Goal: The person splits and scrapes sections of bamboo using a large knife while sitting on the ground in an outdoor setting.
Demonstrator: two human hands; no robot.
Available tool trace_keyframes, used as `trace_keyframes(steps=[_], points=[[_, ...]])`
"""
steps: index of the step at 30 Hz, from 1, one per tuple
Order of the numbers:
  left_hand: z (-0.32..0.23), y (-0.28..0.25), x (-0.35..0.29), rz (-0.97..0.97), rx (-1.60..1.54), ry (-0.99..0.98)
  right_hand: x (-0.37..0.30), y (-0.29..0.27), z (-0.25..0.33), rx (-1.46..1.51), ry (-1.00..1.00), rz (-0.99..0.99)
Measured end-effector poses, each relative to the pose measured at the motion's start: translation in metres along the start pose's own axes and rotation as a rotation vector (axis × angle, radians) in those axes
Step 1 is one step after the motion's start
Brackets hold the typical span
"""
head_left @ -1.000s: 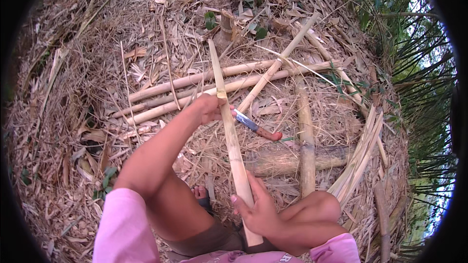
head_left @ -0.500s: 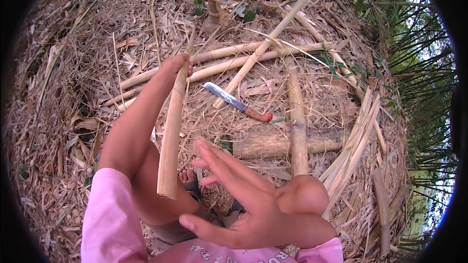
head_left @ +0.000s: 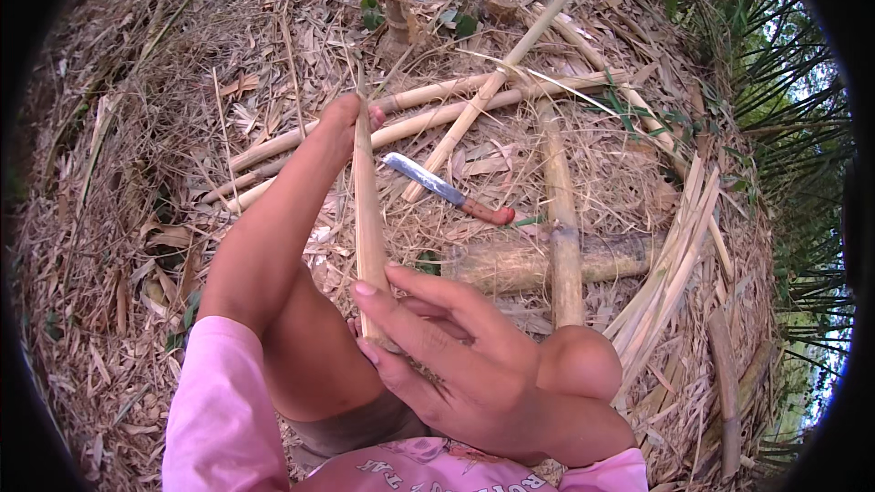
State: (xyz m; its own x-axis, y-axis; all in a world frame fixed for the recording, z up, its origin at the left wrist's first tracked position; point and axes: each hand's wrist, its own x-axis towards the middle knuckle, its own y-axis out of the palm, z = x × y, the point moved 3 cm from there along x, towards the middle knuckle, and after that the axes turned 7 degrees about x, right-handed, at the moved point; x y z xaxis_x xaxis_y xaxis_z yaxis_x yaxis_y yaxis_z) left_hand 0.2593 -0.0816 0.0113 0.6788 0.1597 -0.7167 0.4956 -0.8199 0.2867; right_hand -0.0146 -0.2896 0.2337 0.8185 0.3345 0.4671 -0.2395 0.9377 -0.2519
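Note:
A pale split bamboo piece [head_left: 368, 210] runs lengthwise between my two hands, its far end narrow and its near end wider. My left hand [head_left: 351, 118] is closed round it toward the far end. Around the near end curl the fingers of my right hand [head_left: 451, 333], thumb on one side, other fingers partly hidden behind. On the ground beyond lies a long knife [head_left: 447, 189] with a grey blade and a brown, red-tipped handle, apart from both hands.
Several bamboo poles [head_left: 447, 118] lie crossed on the dry leaf litter ahead. A thick log [head_left: 497, 266] sits under an upright-lying bamboo pole [head_left: 563, 260]. Thin split strips [head_left: 679, 260] are bunched at the right, and cut stumps [head_left: 398, 18] stand at the far side.
My right hand, open and apart before, has closed on the bamboo's near end. That end has swung to the right and the piece has turned. The knife lies where it was.

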Motion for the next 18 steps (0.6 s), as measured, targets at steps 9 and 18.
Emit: trace_keyframes(steps=[9, 18], points=[[-0.003, -0.014, 0.001, 0.141, -0.097, -0.049, 0.003, 0.007, -0.003, -0.070, -0.129, 0.087], [-0.022, -0.022, -0.027, 0.159, -0.128, 0.014, -0.001, 0.017, 0.005, -0.174, -0.226, 0.230]])
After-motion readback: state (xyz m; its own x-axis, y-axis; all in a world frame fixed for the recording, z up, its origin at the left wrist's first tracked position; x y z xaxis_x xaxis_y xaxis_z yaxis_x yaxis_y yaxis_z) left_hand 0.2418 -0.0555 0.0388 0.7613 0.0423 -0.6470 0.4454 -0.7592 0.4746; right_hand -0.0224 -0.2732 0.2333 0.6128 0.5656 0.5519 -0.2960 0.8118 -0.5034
